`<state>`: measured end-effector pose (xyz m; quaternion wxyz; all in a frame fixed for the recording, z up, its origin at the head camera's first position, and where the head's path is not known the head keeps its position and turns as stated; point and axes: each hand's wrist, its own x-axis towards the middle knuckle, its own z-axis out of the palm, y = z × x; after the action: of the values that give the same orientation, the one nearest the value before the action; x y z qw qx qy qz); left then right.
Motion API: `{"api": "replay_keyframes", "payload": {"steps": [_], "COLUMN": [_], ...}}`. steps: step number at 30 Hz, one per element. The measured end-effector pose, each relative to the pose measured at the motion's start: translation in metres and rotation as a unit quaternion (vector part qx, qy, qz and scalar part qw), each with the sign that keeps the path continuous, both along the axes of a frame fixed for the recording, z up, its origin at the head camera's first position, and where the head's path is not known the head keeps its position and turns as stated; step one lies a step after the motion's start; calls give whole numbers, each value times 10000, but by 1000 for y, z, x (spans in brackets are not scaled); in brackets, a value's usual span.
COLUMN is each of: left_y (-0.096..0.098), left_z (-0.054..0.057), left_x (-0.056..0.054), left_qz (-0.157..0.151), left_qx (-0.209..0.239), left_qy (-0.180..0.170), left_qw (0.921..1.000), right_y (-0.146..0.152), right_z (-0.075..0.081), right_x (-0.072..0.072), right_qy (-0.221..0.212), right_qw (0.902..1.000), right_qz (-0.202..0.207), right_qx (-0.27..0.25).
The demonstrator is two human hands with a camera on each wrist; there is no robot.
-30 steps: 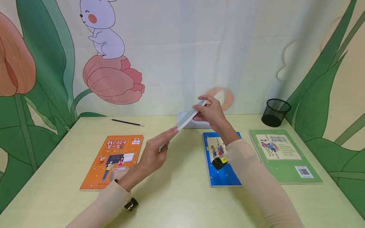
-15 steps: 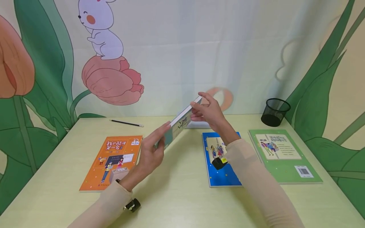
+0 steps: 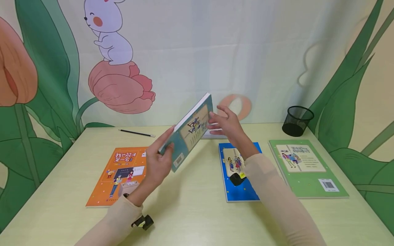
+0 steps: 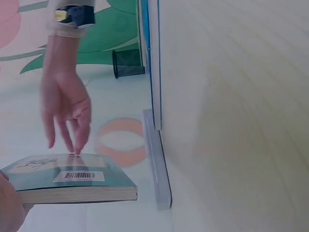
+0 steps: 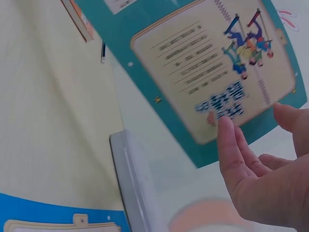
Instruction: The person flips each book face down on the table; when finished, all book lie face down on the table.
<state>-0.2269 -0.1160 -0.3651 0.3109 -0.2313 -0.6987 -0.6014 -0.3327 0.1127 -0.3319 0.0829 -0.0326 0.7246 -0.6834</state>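
Note:
A teal book [image 3: 192, 131] is held tilted in the air above the middle of the table, its barcode side facing right. My left hand [image 3: 159, 162] grips its lower left end, thumb on the cover and fingers along the far side. At the upper right end, my right hand [image 3: 227, 124] has its fingers spread beside the cover; in the right wrist view the fingertips [image 5: 226, 123] lie at or very near the printed panel. Whether they touch cannot be told. The left wrist view shows the book's page edge [image 4: 79, 195] and barcode end.
An orange book [image 3: 118, 177] lies left, a blue book [image 3: 238, 188] and a green book [image 3: 311, 177] right. Behind the held book sits a flat whitish object [image 3: 215, 134], partly hidden. A pencil [image 3: 136, 133] and black mesh cup [image 3: 297, 121] stand near the back edge.
The teal book has turned so its barcode cover now shows, and its upper end has risen. My right hand has loosened from that end and spread its fingers; my left keeps its grip.

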Motion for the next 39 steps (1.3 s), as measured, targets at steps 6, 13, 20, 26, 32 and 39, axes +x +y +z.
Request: {"api": "replay_keyframes", "payload": {"steps": [6,13,20,26,32,39], "left_y": [-1,-1,2,3,1,-3], "left_z": [9,18,25,28,30,31], "left_x": [5,9,10,9,8,5], "left_qz": [70,334,268,184,98,77], "left_qx": [262,600,1363,1998,2033,1803], "left_qy": [-550,-1006,-1575,-1972,-2308,-2548], "left_qw": [9981,9925,9777,9596,9515,9500], "right_y": [3,6,4,3,3,5], "right_z": [-14,-27,-37,-40,-43,-46], "right_x": [-3,-4,-6,-4,-3,-2], "right_qy": [-274,-401,-341,-253,-215,-186], "right_qw": [9995,9979,9914,9898,9900,9896], "right_qz": [-33,362,772,832,752,619], "right_qx": [135,-370,-998,-1126,-1174,-1281]}}
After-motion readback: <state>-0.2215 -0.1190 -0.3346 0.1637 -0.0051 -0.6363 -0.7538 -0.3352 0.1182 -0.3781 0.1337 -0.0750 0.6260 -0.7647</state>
